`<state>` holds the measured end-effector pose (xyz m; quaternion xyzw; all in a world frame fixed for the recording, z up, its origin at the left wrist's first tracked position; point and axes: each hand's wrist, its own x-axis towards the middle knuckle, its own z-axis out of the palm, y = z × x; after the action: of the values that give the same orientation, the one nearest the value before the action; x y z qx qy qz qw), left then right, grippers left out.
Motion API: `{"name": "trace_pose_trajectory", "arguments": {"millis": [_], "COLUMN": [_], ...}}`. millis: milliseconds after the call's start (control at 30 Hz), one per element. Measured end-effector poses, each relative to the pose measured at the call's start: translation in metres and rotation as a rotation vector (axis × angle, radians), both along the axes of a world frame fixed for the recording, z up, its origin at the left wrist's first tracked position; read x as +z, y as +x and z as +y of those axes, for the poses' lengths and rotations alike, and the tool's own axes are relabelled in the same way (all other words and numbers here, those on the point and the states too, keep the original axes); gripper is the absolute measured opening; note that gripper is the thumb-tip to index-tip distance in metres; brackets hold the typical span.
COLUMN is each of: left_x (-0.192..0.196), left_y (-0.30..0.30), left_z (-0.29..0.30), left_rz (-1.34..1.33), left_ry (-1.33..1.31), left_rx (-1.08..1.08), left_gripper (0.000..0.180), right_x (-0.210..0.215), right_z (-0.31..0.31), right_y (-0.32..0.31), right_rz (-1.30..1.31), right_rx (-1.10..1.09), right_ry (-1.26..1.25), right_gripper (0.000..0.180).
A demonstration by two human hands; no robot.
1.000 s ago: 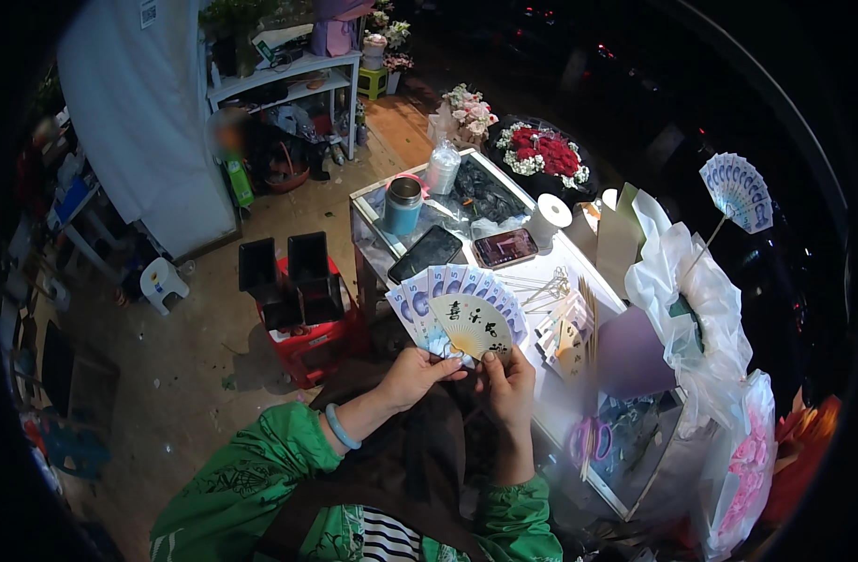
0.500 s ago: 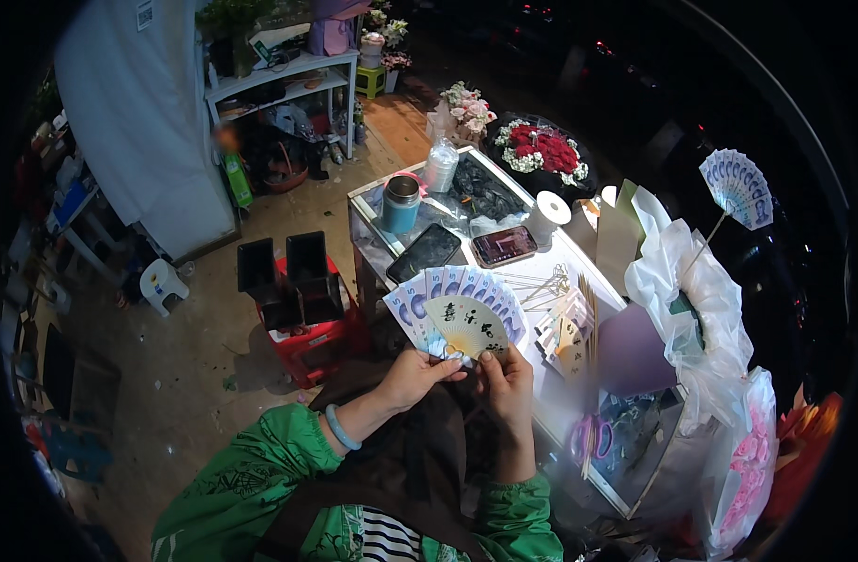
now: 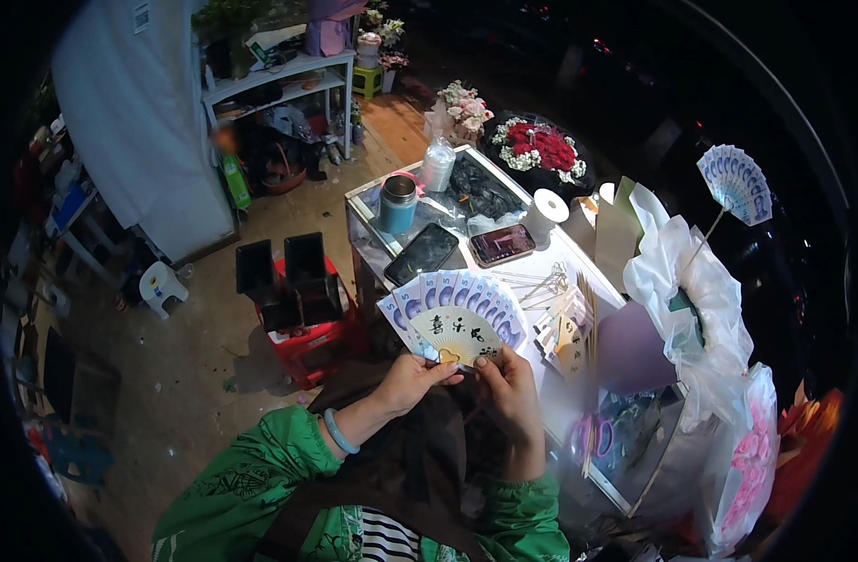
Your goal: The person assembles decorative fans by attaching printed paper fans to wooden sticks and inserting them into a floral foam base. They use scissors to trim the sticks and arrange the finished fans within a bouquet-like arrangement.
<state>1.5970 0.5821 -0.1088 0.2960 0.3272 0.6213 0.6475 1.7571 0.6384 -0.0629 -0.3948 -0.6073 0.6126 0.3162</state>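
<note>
Change since the earlier frames: almost none; we hold the fan of folded banknotes [image 3: 457, 314] at the same height and spread, our thumbs shifted only slightly along its lower edge, so we judge the work still at the fine-adjusting stage at the fan's base. Item one, the fan: blue-white notes splayed in an arc behind a pale yellow card face with dark characters, held upright just above both hands. Left hand [image 3: 412, 379]: closed in a pinch on the fan's lower left corner, a blue bracelet [image 3: 337, 432] at the wrist. Right hand [image 3: 513, 384]: fingers curled, pinching the lower right corner, touching the base. Beyond the hands: glass-topped table [image 3: 368, 201] bearing two dark phones [image 3: 462, 250], a teal flask [image 3: 398, 203] and a white tape roll [image 3: 546, 206]. Right of the right hand: bundled sticks [image 3: 579, 328], white wrapping paper [image 3: 686, 281], a second note fan on a stick [image 3: 736, 183]. Left of the left hand, lower: a red crate [image 3: 307, 342] on the floor.
</note>
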Motion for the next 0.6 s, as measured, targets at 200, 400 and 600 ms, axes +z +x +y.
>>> {"name": "trace_pose_trajectory", "arguments": {"millis": [200,400,600], "left_x": [-0.001,0.007,0.008], "left_y": [-0.001,-0.023,-0.055], "left_z": [0.003,0.009,0.009], "left_rz": [0.004,-0.035,-0.144], "left_ry": [0.01,-0.044,-0.025], "left_rx": [0.04,0.153,0.39], "left_gripper": [0.023,0.024,0.02], "right_x": [0.0,-0.019,-0.046], "right_z": [0.003,-0.01,-0.046], "right_y": [-0.005,-0.025,-0.05], "right_rz": [-0.085,-0.106,-0.045], "right_rx": [-0.043,-0.497,-0.281], "right_ry": [0.056,0.395,0.279], "right_gripper": [0.014,0.018,0.013]}}
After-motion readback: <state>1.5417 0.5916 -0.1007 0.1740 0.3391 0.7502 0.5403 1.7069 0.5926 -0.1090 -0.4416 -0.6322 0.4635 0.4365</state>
